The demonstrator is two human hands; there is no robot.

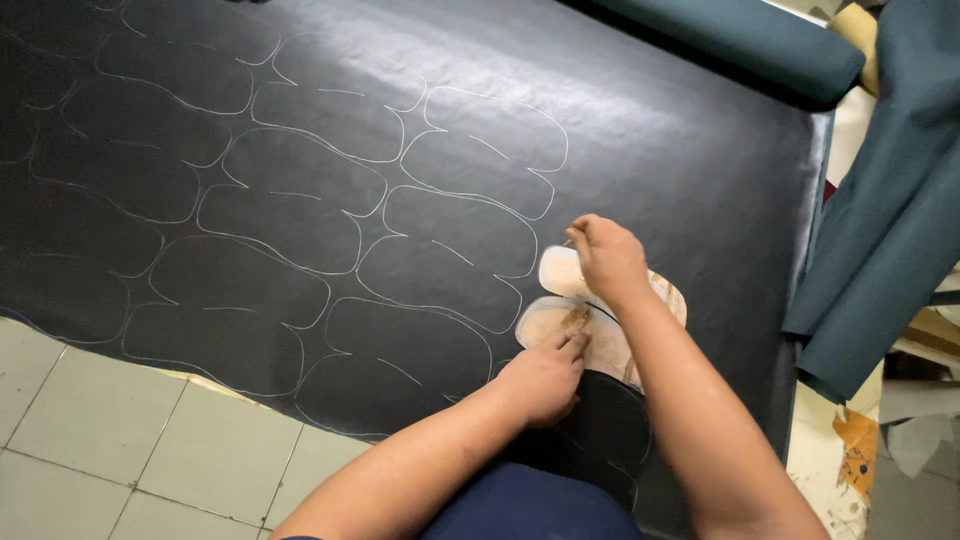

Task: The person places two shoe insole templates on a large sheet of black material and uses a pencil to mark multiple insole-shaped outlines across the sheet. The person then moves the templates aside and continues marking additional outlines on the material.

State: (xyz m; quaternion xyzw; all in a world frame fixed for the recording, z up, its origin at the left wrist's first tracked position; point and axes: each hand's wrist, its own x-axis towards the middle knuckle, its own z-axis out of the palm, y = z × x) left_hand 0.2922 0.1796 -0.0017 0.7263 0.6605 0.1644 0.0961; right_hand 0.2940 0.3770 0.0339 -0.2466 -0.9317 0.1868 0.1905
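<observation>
A large black sheet [640,150] lies spread on the floor, covered with several pale traced outlines [460,215] of one curved shape. A beige cardboard template [556,318] rests on the sheet at the lower right. My left hand [545,378] presses down on the template's near lobe with its fingers. At the template's far edge, my right hand [605,255] pinches a thin marking stick [569,240] whose tip touches the sheet.
Pale floor tiles [120,440] show at the lower left, beyond the sheet's edge. A teal roll of material [740,40] lies at the top right, and teal fabric [890,210] hangs on the right. Paper scraps [860,450] lie at the bottom right.
</observation>
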